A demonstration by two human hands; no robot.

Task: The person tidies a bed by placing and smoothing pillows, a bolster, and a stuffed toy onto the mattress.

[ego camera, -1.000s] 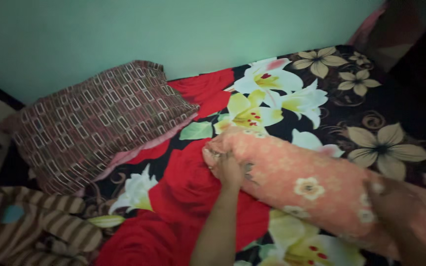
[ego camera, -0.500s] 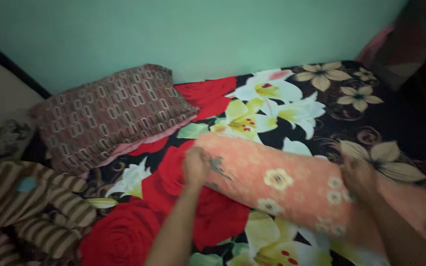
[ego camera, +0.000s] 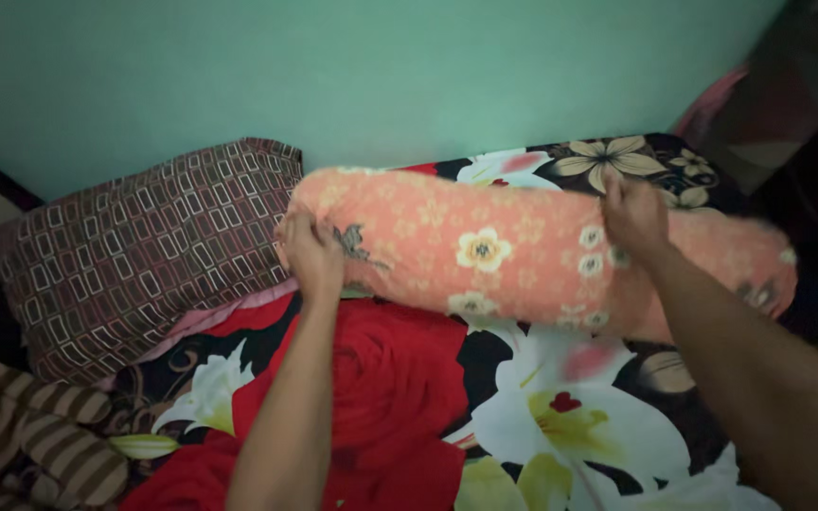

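A long orange bolster pillow (ego camera: 485,251) with small cream flowers lies crosswise over the bed, near the green wall. My left hand (ego camera: 312,255) grips its left end. My right hand (ego camera: 634,216) presses on its upper side toward the right end. Under it is a bedsheet (ego camera: 400,378) printed with big red roses and white lilies on black. A brown pillow (ego camera: 144,255) with a pattern of small rectangles lies just left of the bolster's left end.
The green wall (ego camera: 362,76) runs along the far side of the bed. A brown and cream striped cloth (ego camera: 40,445) is bunched at the lower left. Dark fabric and a pink edge (ego camera: 712,95) stand at the upper right corner.
Both hands have pushed the bolster away from me, up the bed toward the wall. Its left end now sits beside the brown pillow.
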